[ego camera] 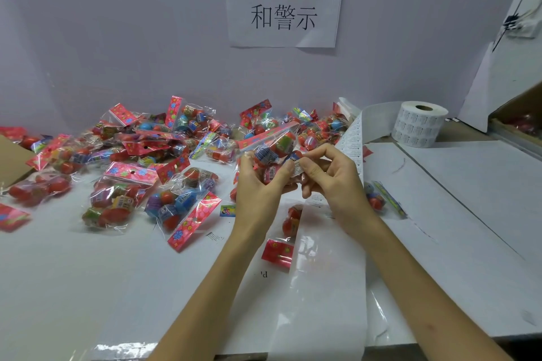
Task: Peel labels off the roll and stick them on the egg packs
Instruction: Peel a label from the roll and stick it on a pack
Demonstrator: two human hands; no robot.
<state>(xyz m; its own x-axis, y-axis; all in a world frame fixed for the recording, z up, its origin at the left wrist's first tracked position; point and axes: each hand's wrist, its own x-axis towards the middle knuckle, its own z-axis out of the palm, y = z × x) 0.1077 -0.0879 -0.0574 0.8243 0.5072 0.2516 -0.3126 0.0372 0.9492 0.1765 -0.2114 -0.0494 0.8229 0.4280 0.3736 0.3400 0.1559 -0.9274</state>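
Your right hand [331, 179] pinches what looks like a small label [297, 169] against the egg pack [274, 149] your left hand [258, 184] grips above the table [88, 287], so hold that probably slippery, crinkly film by its firm eggs, the roll [419, 126] standing well off right.

One view only, from your head. It looks forward and down across the white table [88, 287], close over your left hand [258, 184] and right hand [331, 182] at mid-frame. The facing wall [117, 38] and its paper sign [284, 0] fill the top. Wide-angle lens.
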